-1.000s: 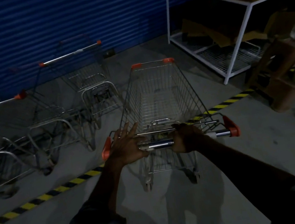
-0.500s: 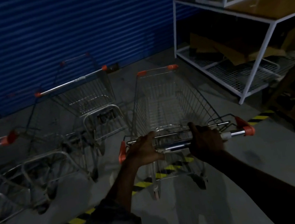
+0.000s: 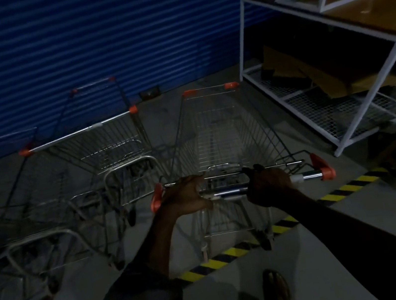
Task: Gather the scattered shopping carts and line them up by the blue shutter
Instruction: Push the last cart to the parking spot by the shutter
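Grip: left hand (image 3: 186,198), right hand (image 3: 268,186), fingers (image 3: 193,181) clenched round the handle (image 3: 227,192)
Steer: run your cart (image 3: 217,133) parallel to the parked cart (image 3: 112,143), toward the blue shutter (image 3: 96,49)

Bare wire, chrome and painted steel on matt concrete

The near shopping cart (image 3: 217,131) is thin, bright metal wire; its handle bar (image 3: 227,192) is a smooth, glossy chrome tube with orange plastic end caps (image 3: 322,168). The carts (image 3: 112,143) on the left of the floor (image 3: 351,242) are the same wire and tube, duller. The blue shutter (image 3: 94,36) is ribbed painted metal with a low sheen. The floor looks like smooth, matt grey concrete, crossed by a flat yellow-and-black striped band (image 3: 223,259). At its right edge the rack (image 3: 241,38) is white-painted metal tube with a wire-mesh lower shelf (image 3: 320,105), matt brown cardboard (image 3: 321,77) and a brown, wood-like top board (image 3: 383,9).
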`<state>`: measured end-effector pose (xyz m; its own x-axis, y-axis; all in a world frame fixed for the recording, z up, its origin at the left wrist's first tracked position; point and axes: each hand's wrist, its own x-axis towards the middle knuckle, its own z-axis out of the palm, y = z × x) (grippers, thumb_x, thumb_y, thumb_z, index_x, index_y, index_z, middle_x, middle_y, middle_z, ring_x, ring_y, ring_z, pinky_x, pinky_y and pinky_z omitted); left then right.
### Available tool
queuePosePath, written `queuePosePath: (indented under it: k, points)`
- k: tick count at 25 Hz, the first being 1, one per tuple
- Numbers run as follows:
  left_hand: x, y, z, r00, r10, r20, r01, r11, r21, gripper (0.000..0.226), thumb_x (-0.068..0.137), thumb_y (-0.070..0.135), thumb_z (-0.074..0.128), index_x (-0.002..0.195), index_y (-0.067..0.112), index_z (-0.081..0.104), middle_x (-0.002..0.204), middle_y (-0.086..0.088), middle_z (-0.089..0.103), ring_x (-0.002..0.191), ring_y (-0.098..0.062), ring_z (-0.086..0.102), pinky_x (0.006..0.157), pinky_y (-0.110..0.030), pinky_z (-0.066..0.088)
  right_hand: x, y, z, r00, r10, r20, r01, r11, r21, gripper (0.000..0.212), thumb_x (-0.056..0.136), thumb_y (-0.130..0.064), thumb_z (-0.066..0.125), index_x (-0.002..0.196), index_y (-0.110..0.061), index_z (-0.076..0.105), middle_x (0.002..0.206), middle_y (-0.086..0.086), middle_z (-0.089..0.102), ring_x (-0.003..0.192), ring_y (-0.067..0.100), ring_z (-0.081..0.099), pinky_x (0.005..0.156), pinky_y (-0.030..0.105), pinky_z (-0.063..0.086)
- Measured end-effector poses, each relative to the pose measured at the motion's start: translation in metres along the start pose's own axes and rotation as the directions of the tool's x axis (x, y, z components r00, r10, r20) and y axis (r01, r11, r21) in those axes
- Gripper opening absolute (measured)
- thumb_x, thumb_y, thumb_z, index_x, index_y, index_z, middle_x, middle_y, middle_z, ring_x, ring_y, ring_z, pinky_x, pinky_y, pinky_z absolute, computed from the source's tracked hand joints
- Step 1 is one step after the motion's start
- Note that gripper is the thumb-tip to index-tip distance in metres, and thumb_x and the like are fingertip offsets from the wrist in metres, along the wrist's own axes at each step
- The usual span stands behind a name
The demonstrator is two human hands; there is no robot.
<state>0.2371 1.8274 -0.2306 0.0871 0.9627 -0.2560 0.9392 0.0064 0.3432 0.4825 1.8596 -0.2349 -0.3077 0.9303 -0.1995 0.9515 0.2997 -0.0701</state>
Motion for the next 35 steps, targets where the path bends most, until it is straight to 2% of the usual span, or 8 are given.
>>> queuePosePath:
  k: [3,6,11,17,22,27,30,35]
  points:
    - [0.053,-0.004,-0.014,0.999,-0.051,0.004,0.051,0.999,0.003,0.093,0.076,0.061,0.076,0.156,0.044,0.030,0.163,0.014,0.031,0.149,-0.015,0.032,0.122,-0.041,0.016,0.063,0.015,-0.006,0.999,-0.045,-0.017,0.044,0.997,-0.060,0.073,0.089,-0.049,0.057,0.155,-0.028,0.035,0.150,0.008,0.050,0.121,0.034,0.062,0.098,0.042,0.050]
    - [0.114,-0.011,-0.022,0.988,-0.152,-0.021,0.152,0.988,0.002,0.104,0.059,0.082,0.066,0.150,0.057,0.025,0.161,0.023,0.031,0.147,-0.013,0.036,0.123,-0.058,0.013,0.128,0.033,-0.019,0.995,-0.095,0.005,0.095,0.994,-0.060,0.074,0.087,-0.047,0.057,0.155,-0.028,0.035,0.150,0.005,0.050,0.122,0.030,0.062,0.099,0.039,0.050]
    - [0.194,-0.013,-0.033,0.984,-0.177,-0.027,0.170,0.969,-0.181,0.100,0.061,0.062,0.081,0.150,0.041,0.042,0.159,0.014,0.038,0.130,-0.018,0.056,0.108,-0.042,0.047,0.228,0.058,-0.045,0.983,-0.139,0.117,0.143,0.989,-0.027,0.077,0.089,-0.045,0.059,0.158,-0.028,0.028,0.157,0.003,0.040,0.134,0.028,0.051,0.111,0.039,0.041]
    - [0.278,-0.053,-0.035,0.986,-0.143,-0.080,0.112,0.945,-0.306,0.098,0.051,0.072,0.075,0.141,0.037,0.057,0.155,0.010,0.044,0.144,-0.013,0.039,0.117,-0.042,0.038,0.329,0.063,-0.056,0.974,-0.193,0.121,0.205,0.974,-0.092,0.079,0.085,-0.044,0.058,0.157,-0.029,0.030,0.159,0.003,0.038,0.143,0.025,0.041,0.113,0.045,0.036]
    - [0.323,-0.080,-0.060,0.989,-0.111,-0.094,0.077,0.948,-0.310,0.088,0.065,0.057,0.082,0.142,0.022,0.056,0.150,0.005,0.049,0.142,-0.008,0.036,0.117,-0.018,0.027,0.404,0.047,-0.068,0.967,-0.201,0.157,0.202,0.979,0.004,0.075,0.089,-0.033,0.061,0.157,-0.025,0.030,0.161,0.009,0.033,0.145,0.031,0.037,0.115,0.046,0.035]
    - [0.349,-0.111,-0.084,0.972,-0.102,-0.211,0.080,0.991,-0.107,0.077,0.068,0.067,0.065,0.137,0.033,0.060,0.154,0.018,0.038,0.145,-0.007,0.032,0.117,-0.031,0.034,0.458,0.025,-0.076,0.944,-0.316,0.097,0.330,0.903,-0.275,0.075,0.093,-0.048,0.050,0.160,-0.028,0.024,0.163,-0.008,0.031,0.150,0.012,0.027,0.109,0.040,0.033]
    - [0.358,-0.122,-0.094,0.961,-0.072,-0.269,0.067,0.997,-0.028,0.079,0.067,0.070,0.051,0.135,0.032,0.063,0.154,0.012,0.044,0.145,-0.010,0.036,0.115,-0.035,0.038,0.477,0.014,-0.080,0.955,-0.290,0.056,0.295,0.924,-0.244,0.078,0.085,-0.050,0.057,0.156,-0.034,0.030,0.153,-0.007,0.046,0.140,0.012,0.044,0.104,0.039,0.038]
    - [0.359,-0.132,-0.107,0.938,0.024,-0.345,0.020,0.992,0.123,0.056,0.075,0.059,0.051,0.117,0.030,0.073,0.134,0.010,0.065,0.133,-0.014,0.053,0.107,-0.037,0.046,0.495,-0.001,-0.081,0.964,-0.261,0.058,0.267,0.949,-0.170,0.076,0.087,-0.043,0.058,0.157,-0.034,0.030,0.158,0.000,0.042,0.133,0.025,0.053,0.110,0.040,0.036]
